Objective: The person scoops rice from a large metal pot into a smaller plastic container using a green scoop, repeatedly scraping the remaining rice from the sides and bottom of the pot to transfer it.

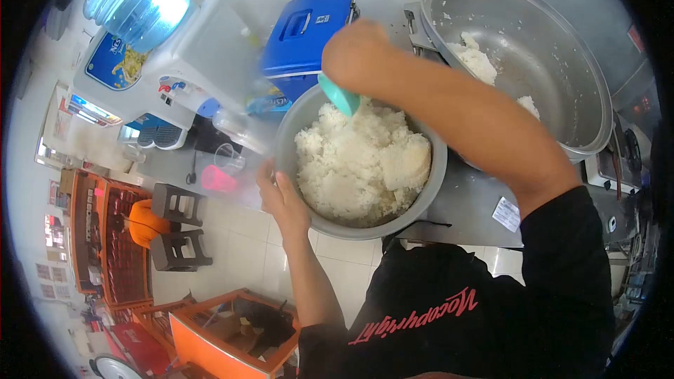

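Note:
A large round metal bowl (335, 231) full of white rice (351, 161) stands on the metal counter. My right hand (358, 56) is closed on a teal scoop (339, 95) over the bowl's far side, and the scoop's lower edge is at the rice. Its handle is hidden in my fist. At the bowl's left rim, my left hand (284, 200) grips the edge, thumb upward. A rounded mound of rice sits at the right side of the bowl.
A big metal pot (554, 63) with rice remnants stands at the back right. Behind the bowl is a blue cooler box (298, 35); a water dispenser (203, 49) is at the left. A pink cup (218, 179) and a paper label (506, 215) lie on the counter.

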`<state>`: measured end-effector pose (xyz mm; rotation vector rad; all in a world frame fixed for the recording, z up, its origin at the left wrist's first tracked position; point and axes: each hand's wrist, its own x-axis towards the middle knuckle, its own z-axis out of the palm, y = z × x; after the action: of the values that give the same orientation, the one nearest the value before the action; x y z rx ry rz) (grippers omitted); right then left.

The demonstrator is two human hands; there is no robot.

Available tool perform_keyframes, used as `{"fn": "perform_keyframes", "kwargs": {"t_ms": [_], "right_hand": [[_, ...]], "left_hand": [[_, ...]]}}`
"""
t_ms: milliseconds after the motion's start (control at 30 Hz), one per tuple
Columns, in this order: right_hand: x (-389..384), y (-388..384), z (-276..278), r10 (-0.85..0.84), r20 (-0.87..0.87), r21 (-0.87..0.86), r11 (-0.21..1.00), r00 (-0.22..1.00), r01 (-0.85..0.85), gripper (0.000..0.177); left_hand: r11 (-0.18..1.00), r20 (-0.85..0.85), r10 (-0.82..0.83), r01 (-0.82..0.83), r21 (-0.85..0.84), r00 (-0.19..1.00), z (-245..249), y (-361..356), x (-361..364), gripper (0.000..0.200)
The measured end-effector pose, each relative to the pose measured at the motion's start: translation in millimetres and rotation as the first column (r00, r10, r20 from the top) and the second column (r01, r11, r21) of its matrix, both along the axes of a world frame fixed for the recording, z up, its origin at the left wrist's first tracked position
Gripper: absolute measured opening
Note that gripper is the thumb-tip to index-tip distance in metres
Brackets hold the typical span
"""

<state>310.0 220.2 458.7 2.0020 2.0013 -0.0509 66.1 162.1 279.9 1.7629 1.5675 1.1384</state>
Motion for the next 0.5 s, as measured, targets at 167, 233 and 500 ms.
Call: {"fn": "perform_keyframes", "kwargs": {"t_ms": [167, 233, 500], "right_hand": [[6, 5, -115, -0.063, 0.018, 0.163, 0.985, 0.998, 0.059, 0.024], [-1, 14, -118, -0.278, 0.135, -0.126, 0.947, 0.951, 0.295, 0.026], [1, -17, 5, 0.172, 0.182, -0.005, 0.985, 0.968, -0.174, 0.019]], "left_hand": [[0.999, 0.032, 0.002, -0.004, 0.044, 0.999, -6, 3, -1, 0.049], [0.999, 0.051, 0.004, -0.007, 0.048, 0.999, -5, 4, -1, 0.049], [0.994, -0.08, 0.089, -0.084, 0.064, 0.993, -11, 9, -6, 0.047]]}}
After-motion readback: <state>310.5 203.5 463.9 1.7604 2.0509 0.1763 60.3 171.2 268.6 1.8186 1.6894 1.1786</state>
